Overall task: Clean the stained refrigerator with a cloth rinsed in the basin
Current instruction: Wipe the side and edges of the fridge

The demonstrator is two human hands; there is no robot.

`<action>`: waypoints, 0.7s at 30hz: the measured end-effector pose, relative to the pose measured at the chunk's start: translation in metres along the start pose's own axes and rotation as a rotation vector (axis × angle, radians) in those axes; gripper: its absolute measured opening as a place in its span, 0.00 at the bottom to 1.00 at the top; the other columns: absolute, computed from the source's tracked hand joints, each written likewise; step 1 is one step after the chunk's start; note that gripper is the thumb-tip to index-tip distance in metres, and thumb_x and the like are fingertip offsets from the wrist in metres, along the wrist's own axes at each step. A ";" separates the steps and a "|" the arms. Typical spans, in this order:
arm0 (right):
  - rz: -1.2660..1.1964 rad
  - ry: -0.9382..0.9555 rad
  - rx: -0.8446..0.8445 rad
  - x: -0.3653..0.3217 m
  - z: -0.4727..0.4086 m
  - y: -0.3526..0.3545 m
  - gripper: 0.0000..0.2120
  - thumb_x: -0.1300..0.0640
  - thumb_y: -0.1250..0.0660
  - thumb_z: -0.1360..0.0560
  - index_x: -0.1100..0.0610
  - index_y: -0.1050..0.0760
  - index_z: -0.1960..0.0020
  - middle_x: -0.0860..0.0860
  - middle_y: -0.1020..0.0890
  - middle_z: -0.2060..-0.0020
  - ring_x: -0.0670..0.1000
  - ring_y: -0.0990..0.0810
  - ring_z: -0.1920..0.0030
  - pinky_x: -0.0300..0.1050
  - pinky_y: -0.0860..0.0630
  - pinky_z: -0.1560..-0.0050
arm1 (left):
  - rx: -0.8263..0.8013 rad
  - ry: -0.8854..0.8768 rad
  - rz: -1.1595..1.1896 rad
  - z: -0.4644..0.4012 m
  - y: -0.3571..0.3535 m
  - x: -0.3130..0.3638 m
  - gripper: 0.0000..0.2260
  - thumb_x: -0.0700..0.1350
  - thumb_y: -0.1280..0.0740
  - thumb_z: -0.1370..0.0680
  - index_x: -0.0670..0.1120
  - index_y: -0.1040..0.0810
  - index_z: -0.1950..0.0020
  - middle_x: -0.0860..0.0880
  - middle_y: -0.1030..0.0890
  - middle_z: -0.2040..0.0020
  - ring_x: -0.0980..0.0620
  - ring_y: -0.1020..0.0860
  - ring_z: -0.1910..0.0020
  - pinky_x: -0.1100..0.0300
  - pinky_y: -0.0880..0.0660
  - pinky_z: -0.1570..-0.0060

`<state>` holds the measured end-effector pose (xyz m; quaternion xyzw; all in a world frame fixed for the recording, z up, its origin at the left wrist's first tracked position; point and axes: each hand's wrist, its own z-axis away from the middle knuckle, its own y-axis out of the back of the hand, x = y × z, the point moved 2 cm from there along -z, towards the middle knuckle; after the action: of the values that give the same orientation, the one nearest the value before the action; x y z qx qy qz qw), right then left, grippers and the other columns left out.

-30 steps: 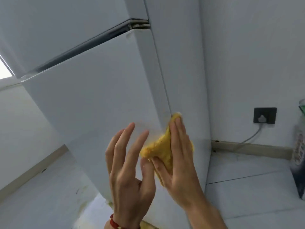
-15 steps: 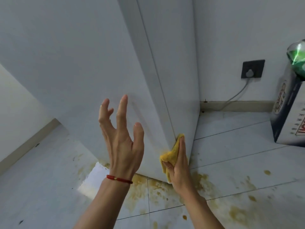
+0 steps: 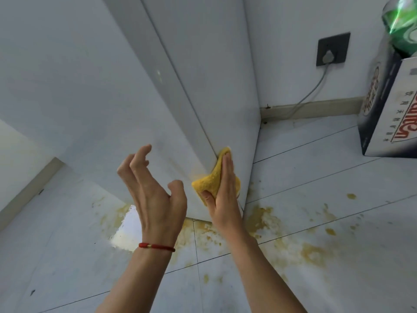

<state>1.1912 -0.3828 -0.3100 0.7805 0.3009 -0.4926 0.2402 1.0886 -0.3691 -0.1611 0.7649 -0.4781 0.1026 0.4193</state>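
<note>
Two hands up: your right hand (image 3: 222, 195) presses cloth (image 3: 211, 182) on refrigerator (image 3: 203, 71) corner, fingers straight; left hand (image 3: 153, 193) loose, empty. Risk: stain-loaded cloth smears; floor spill (image 3: 261, 220) at 6 o'clock slippery.

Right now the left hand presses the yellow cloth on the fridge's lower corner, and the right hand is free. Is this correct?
Not quite: the hands are swapped. In the head view the right hand presses the yellow cloth on the fridge at its lower corner, and the left hand is free.
</note>
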 end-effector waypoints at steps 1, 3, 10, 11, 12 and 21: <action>-0.004 -0.056 -0.002 0.016 0.009 -0.001 0.44 0.41 0.37 0.19 0.51 0.61 0.16 0.45 0.59 0.16 0.47 0.60 0.16 0.48 0.57 0.18 | -0.021 0.062 0.010 0.005 -0.004 0.001 0.33 0.28 0.34 0.32 0.46 0.34 0.29 0.44 0.36 0.35 0.49 0.30 0.37 0.65 0.30 0.40; -0.001 -0.187 -0.023 0.049 0.032 -0.004 0.45 0.36 0.39 0.20 0.47 0.63 0.16 0.42 0.59 0.16 0.46 0.58 0.17 0.51 0.54 0.17 | -0.060 0.200 0.030 0.015 -0.010 0.002 0.29 0.30 0.34 0.29 0.48 0.34 0.30 0.47 0.35 0.36 0.52 0.30 0.38 0.66 0.30 0.42; 0.154 -0.584 -0.155 0.103 0.063 -0.005 0.45 0.48 0.35 0.17 0.59 0.64 0.17 0.60 0.48 0.17 0.60 0.40 0.19 0.51 0.36 0.22 | -0.160 0.649 0.190 0.032 -0.021 -0.011 0.20 0.34 0.35 0.25 0.50 0.33 0.37 0.47 0.29 0.40 0.50 0.25 0.44 0.58 0.26 0.53; 0.193 -0.564 -0.093 0.092 0.064 -0.010 0.43 0.48 0.37 0.17 0.65 0.60 0.17 0.65 0.43 0.19 0.63 0.37 0.20 0.54 0.33 0.23 | -0.168 0.721 0.210 0.035 -0.022 -0.017 0.20 0.34 0.35 0.24 0.50 0.33 0.36 0.46 0.28 0.40 0.50 0.24 0.46 0.59 0.27 0.56; 0.241 -0.513 -0.016 0.078 0.066 -0.015 0.41 0.47 0.39 0.17 0.68 0.56 0.18 0.67 0.40 0.21 0.65 0.35 0.22 0.58 0.30 0.25 | -0.175 0.785 0.226 0.038 -0.022 -0.023 0.20 0.34 0.36 0.24 0.50 0.33 0.36 0.44 0.27 0.39 0.49 0.23 0.48 0.58 0.26 0.57; 0.053 -0.361 -0.007 0.088 0.053 -0.005 0.53 0.23 0.44 0.25 0.54 0.60 0.15 0.49 0.51 0.15 0.53 0.47 0.17 0.58 0.37 0.21 | -0.314 0.821 0.134 0.038 -0.008 -0.035 0.19 0.35 0.37 0.23 0.51 0.31 0.36 0.46 0.24 0.43 0.50 0.22 0.52 0.52 0.21 0.50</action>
<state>1.1837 -0.3939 -0.4114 0.6863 0.2337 -0.6171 0.3059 1.0674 -0.3729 -0.2082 0.5551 -0.3305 0.3510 0.6778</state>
